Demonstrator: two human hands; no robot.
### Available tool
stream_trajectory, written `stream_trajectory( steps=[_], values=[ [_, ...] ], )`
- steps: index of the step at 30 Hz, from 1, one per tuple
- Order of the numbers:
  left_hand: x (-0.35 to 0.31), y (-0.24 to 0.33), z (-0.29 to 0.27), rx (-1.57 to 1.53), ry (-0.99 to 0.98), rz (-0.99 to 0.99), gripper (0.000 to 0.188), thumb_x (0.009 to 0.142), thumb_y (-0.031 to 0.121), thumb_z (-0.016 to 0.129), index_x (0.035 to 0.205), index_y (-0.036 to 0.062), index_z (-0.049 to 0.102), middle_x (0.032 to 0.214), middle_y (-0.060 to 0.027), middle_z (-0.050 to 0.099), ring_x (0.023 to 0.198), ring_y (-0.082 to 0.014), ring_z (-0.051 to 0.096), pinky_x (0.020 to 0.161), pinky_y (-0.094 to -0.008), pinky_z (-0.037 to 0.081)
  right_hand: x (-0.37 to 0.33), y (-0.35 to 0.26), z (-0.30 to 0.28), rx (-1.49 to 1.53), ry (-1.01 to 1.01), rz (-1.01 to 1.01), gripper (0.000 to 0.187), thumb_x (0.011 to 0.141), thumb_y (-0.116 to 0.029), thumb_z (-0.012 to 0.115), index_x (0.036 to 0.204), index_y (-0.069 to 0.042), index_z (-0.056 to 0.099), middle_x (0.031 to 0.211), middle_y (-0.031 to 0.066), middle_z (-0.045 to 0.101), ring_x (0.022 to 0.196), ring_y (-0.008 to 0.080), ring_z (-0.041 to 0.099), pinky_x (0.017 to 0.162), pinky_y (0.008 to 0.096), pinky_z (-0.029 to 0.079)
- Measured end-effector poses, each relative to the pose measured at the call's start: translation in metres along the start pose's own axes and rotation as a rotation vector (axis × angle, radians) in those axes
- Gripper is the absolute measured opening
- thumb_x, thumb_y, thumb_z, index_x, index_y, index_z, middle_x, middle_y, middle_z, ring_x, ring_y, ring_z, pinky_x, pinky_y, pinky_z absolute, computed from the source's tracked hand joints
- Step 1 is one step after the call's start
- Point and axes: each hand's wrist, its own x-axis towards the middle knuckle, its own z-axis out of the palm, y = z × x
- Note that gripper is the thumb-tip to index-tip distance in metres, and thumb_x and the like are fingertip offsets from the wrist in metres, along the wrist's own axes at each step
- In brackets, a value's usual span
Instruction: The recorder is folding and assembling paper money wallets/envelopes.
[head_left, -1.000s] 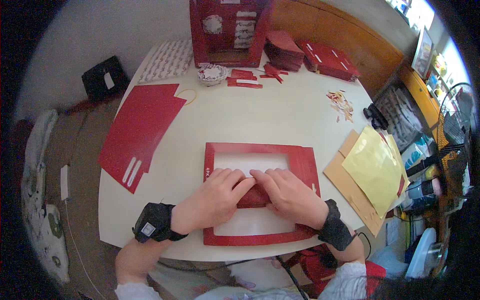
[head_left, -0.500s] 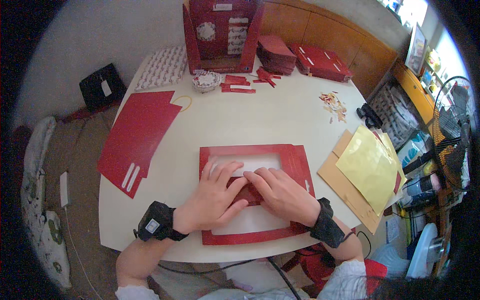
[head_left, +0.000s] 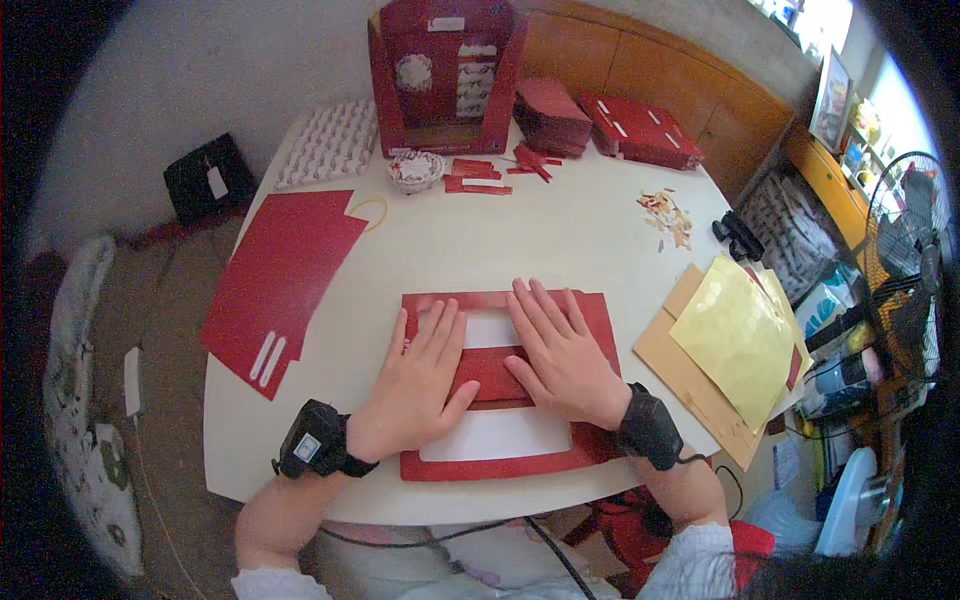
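In front of me a flat red cardboard piece [head_left: 500, 468] lies on the white table [head_left: 480, 250]. It has two rectangular window openings that look white inside, with a red band [head_left: 492, 372] between them. My left hand [head_left: 412, 395] rests palm down on its left side, fingers stretched out and the thumb by the band. On the right side my right hand [head_left: 572, 368] lies flat too, its fingers pointing to the far edge and its thumb touching the band. Neither hand grips anything. Both wrists wear black straps.
Flat red card [head_left: 285, 265] and a yellow rubber band [head_left: 383, 213] lie left. Behind stand an upright red box [head_left: 440, 105], a patterned round container [head_left: 416, 171] and red card stacks [head_left: 552, 118]. On the right are paper scraps [head_left: 666, 216], brown cardboard [head_left: 660, 340] and a yellow sheet [head_left: 740, 335].
My hands have moved apart from the middle of the red cardboard piece, where their fingertips were close together. Their fingers are now straighter and flatter, and more of the red band shows.
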Motion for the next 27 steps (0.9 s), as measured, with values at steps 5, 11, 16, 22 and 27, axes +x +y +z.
stream_trajectory(
  steps=[5, 11, 16, 22, 27],
  values=[
    [-0.003, -0.002, 0.003, 0.018, 0.025, -0.003, 0.065, 0.082, 0.029, 0.046, 0.128, -0.0109, 0.023, 0.136, -0.0268, 0.019, 0.129, -0.0358, 0.015, 0.105, -0.0491, 0.007, 0.001, 0.002, 0.007, 0.01, -0.069, -0.009, 0.057, 0.086, -0.03, 0.04, 0.13, 0.005, 0.026, 0.138, 0.0206, 0.021, 0.13, 0.0307, 0.018, 0.105, 0.0463, 0.012],
    [-0.001, -0.006, 0.006, 0.009, 0.14, 0.027, 0.061, 0.08, 0.032, 0.049, 0.121, -0.0108, 0.035, 0.13, -0.0277, 0.031, 0.125, -0.0355, 0.026, 0.103, -0.0489, 0.013, 0.002, 0.003, 0.01, 0.014, -0.087, -0.001, 0.057, 0.088, -0.034, 0.037, 0.129, 0.005, 0.028, 0.138, 0.0205, 0.022, 0.13, 0.0302, 0.018, 0.104, 0.047, 0.012],
    [0.0, -0.012, 0.002, -0.074, 0.134, 0.023, 0.06, 0.079, 0.034, 0.051, 0.122, -0.0063, 0.037, 0.13, -0.0248, 0.032, 0.125, -0.0337, 0.027, 0.103, -0.0476, 0.014, 0.005, 0.005, -0.002, 0.035, -0.005, -0.016, 0.051, 0.087, -0.033, 0.041, 0.125, 0.001, 0.037, 0.133, 0.0185, 0.032, 0.125, 0.0306, 0.027, 0.102, 0.0455, 0.019],
    [0.002, -0.02, -0.001, -0.114, 0.042, 0.201, 0.064, 0.081, 0.036, 0.049, 0.129, -0.0017, 0.03, 0.137, -0.0212, 0.024, 0.129, -0.032, 0.021, 0.105, -0.0478, 0.01, 0.007, 0.021, -0.018, 0.359, -0.122, 0.14, 0.043, 0.082, -0.03, 0.052, 0.116, -0.003, 0.047, 0.121, 0.0146, 0.044, 0.113, 0.031, 0.041, 0.095, 0.0433, 0.029],
    [0.003, -0.02, -0.001, -0.08, 0.023, 0.2, 0.064, 0.082, 0.036, 0.048, 0.129, -0.0018, 0.03, 0.137, -0.0214, 0.024, 0.129, -0.0322, 0.02, 0.105, -0.0481, 0.008, 0.0, 0.006, -0.01, 0.141, -0.059, -0.082, 0.062, 0.083, -0.04, 0.049, 0.127, 0.0, 0.033, 0.133, 0.0198, 0.03, 0.124, 0.0333, 0.028, 0.103, 0.0457, 0.018]
  ],
)
